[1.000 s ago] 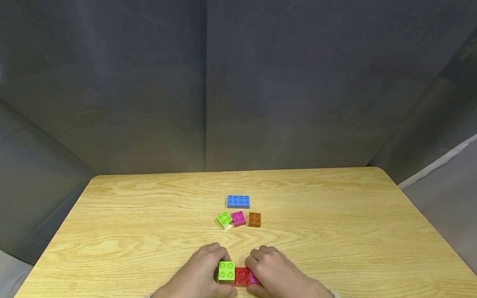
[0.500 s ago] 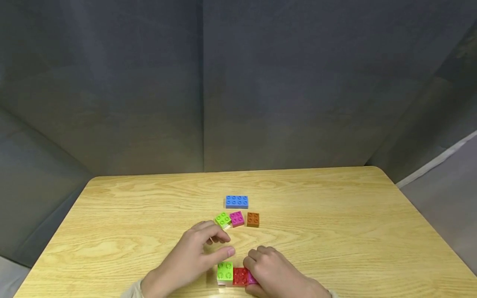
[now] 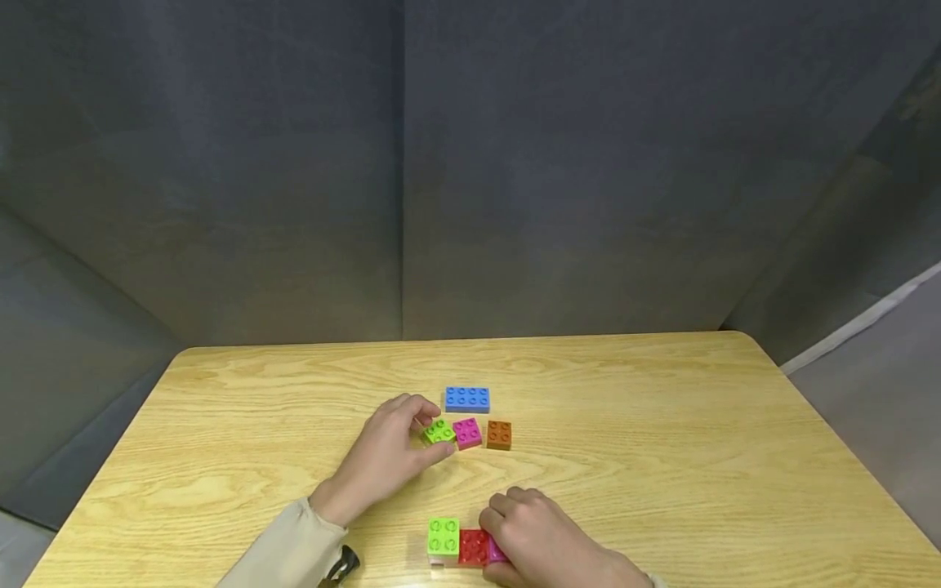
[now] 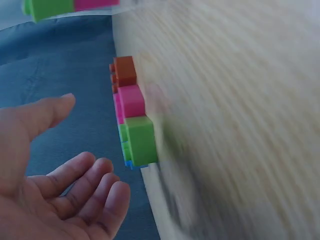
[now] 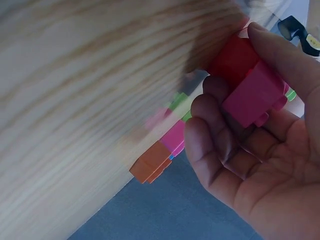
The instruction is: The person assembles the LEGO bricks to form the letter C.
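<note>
In the head view my left hand (image 3: 390, 449) is spread around a small lime brick (image 3: 439, 432), its thumb in front and its fingers behind. The left wrist view shows that hand (image 4: 65, 195) with relaxed fingers, a gap between it and the green brick (image 4: 141, 141). My right hand (image 3: 544, 539) grips the pink brick (image 3: 497, 551) at the right end of a joined row. A red brick (image 3: 474, 546) sits in the middle of that row, and a taller lime brick (image 3: 443, 537) stands at its left end. In the right wrist view, fingers curl round the pink brick (image 5: 255, 94).
A magenta brick (image 3: 467, 433) lies against the small lime one, with a brown brick (image 3: 499, 434) to its right. Behind them lies a longer blue brick (image 3: 466, 399). Grey curtains (image 3: 559, 180) stand beyond the wooden table's far edge.
My left hand has let go of the taller lime brick and moved forward to the small lime brick, its fingers spreading. The right hand keeps its grip in nearly the same place.
</note>
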`<state>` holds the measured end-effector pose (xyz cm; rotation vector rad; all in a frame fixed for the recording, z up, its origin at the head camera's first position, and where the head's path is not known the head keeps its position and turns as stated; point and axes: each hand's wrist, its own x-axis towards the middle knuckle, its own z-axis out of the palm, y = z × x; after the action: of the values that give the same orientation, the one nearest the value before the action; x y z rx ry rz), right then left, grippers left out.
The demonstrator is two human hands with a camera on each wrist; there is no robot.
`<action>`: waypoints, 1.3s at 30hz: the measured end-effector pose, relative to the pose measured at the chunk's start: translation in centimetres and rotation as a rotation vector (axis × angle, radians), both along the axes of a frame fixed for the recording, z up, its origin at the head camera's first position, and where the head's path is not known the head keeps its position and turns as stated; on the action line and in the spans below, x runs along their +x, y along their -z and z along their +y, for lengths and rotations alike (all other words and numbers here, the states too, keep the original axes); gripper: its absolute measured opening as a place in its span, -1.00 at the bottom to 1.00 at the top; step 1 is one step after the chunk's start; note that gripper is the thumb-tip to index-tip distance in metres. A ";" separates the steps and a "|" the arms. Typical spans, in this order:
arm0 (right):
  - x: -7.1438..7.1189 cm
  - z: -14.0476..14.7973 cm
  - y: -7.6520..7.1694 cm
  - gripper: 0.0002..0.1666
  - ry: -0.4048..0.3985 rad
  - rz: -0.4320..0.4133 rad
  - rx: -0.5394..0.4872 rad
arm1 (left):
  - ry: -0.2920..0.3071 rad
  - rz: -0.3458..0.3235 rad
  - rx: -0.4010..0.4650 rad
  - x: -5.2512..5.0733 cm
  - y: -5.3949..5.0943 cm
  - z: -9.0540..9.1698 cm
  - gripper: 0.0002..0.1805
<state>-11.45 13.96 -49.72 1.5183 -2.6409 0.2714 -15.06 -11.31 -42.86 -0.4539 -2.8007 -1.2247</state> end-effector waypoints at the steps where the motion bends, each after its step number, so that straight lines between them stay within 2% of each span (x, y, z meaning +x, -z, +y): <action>1: 0.3 -0.2 -1.1 -0.56 0.003 0.002 0.011 | 0.000 -0.004 -0.008 -0.2 0.1 0.1 -0.51; 4: 1.2 -0.7 -4.3 -0.58 0.000 0.040 0.047 | 0.001 -0.023 -0.029 -0.8 0.4 0.3 -0.44; 6: 1.4 -0.9 -5.1 -0.59 0.004 0.037 0.053 | 0.003 -0.037 -0.041 -1.0 0.6 0.5 -0.39; 13: 1.0 -0.3 -3.9 -0.57 -0.028 0.053 0.006 | 0.001 -0.052 -0.114 -1.4 1.3 0.7 -0.29; 19: 1.8 -0.7 -5.9 -0.59 0.016 0.027 0.078 | 0.005 -0.040 -0.178 -1.7 1.5 1.1 -0.37; 21: 1.8 -0.6 -5.7 -0.59 0.017 0.018 0.078 | 0.007 -0.041 -0.195 -1.7 1.4 1.3 -0.39; 23: 1.4 -0.4 -4.2 -0.57 -0.004 0.032 0.047 | 0.009 -0.038 -0.207 -1.7 1.4 1.5 -0.43; 28: 0.7 0.1 -1.8 -0.56 -0.035 0.047 -0.003 | 0.010 -0.023 -0.214 -1.5 1.2 1.5 -0.57; 29: 0.7 0.1 -2.1 -0.56 -0.027 0.032 0.006 | 0.009 -0.023 -0.211 -1.4 1.2 1.5 -0.58; 33: 0.5 0.1 -1.8 -0.52 -0.018 -0.007 0.009 | 0.015 -0.017 -0.191 -1.1 1.3 1.3 -0.63; 35: 0.7 0.0 -2.4 -0.50 -0.008 -0.025 0.035 | 0.019 -0.008 -0.178 -0.9 1.2 1.2 -0.64; 39: 0.2 0.3 -0.4 -0.51 -0.002 -0.036 0.011 | 0.027 0.004 -0.155 -0.5 1.0 1.0 -0.65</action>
<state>-11.24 14.31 -49.31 1.5336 -2.6734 0.2878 -15.52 -10.31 -43.90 -0.5030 -2.9073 -1.0139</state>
